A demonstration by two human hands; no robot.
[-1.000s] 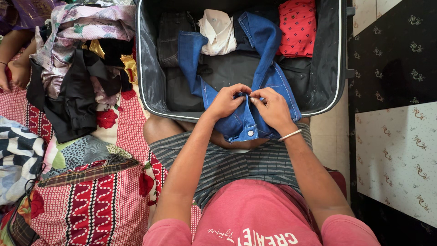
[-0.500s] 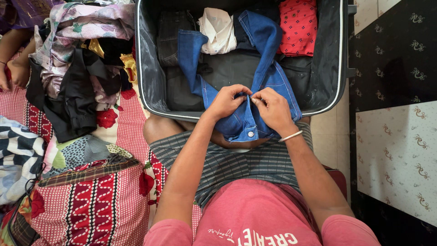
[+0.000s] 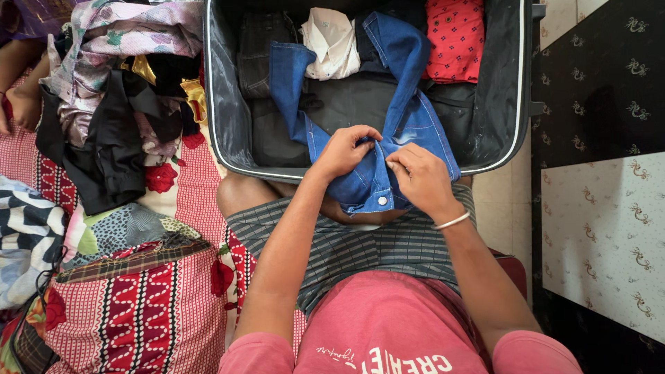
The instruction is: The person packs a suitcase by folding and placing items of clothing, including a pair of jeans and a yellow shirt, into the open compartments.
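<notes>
- Left hand (image 3: 344, 152): fingers curled and pinching the front edge of the blue denim shirt (image 3: 374, 176) near its upper placket.
- Right hand (image 3: 422, 179): fingers bent, pressed onto the same shirt just beside the left hand, gripping the cloth on the other side of the opening. A thin pale bangle (image 3: 451, 221) sits on that wrist.
- Denim shirt: lower part lies over the near rim of the open suitcase (image 3: 225, 131) and onto the person's lap; its two sleeves run up into the case in a V. One metal button shows on the hem just below the hands.
- Inside the suitcase: dark folded garments (image 3: 346, 104) under the sleeves, a white folded shirt (image 3: 332, 45) at the far edge between the sleeves, a red dotted garment (image 3: 454, 41) in the far right corner.
- Suitcase rests on a bed with a red patterned sheet (image 3: 194, 180); near rim touches the person's knees.
- Left of the case: loose heap of clothes (image 3: 118, 90), black and floral pieces mixed.
- Near left: red-and-white patterned bag (image 3: 138, 312).
- Far left edge: another person's foot (image 3: 24, 104), well apart from the hands.
</notes>
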